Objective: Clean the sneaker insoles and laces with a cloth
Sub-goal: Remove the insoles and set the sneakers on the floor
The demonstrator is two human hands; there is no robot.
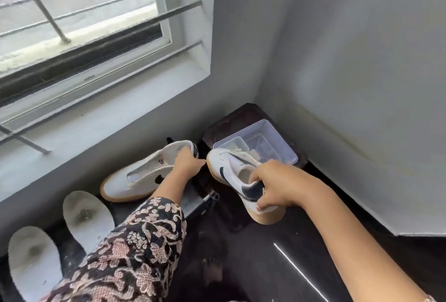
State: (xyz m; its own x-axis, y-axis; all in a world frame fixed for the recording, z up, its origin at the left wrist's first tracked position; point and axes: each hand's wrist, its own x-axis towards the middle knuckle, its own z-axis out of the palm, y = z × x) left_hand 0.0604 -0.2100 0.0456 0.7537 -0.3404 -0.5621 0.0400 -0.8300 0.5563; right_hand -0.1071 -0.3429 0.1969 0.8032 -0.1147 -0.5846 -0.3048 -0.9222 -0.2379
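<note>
Nearest, two pale insoles (88, 219) lie flat on the dark floor (277, 265), below-left of the left grip (187, 163); thin and floppy, likely best pinched at an edge. The right grip (271, 188) is closed on a light sneaker's (237, 176) stiff heel. The left grip rests at the other sneaker's (142, 173) collar, closure unclear.

The dark floor (277, 265) lies open toward its near right; sneakers (135, 176), insoles (87, 217) (two, by the wall) and a clear box (277, 142) crowd the far corner.
</note>
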